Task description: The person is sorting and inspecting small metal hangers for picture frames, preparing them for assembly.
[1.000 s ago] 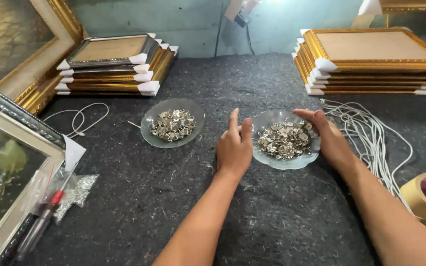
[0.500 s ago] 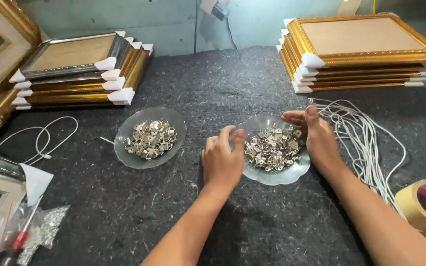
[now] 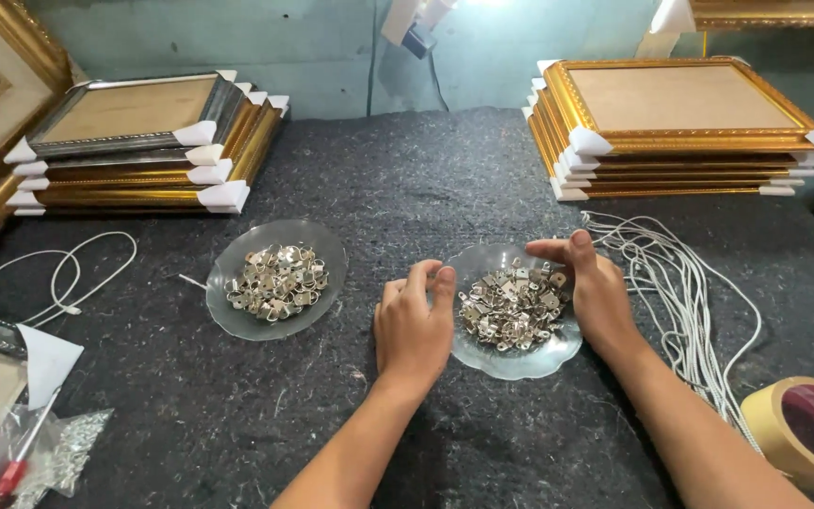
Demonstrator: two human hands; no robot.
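- Glass dish (image 3: 520,353) of small metal hangers (image 3: 512,303) sits at table centre, on dark felt table (image 3: 426,188).
- Left hand (image 3: 414,325) at the dish's 9 o'clock rim; grip curled loosely, fingertips on the edge, pinching nothing visible.
- Right hand (image 3: 597,292) at 3 o'clock rim; thumb and fingers spread along the edge.
- Second dish (image 3: 237,316) of hangers at 9 o'clock of the left hand, well apart.
- White cords (image 3: 680,292) just beside the right hand; tape roll (image 3: 803,434) at 4 o'clock.
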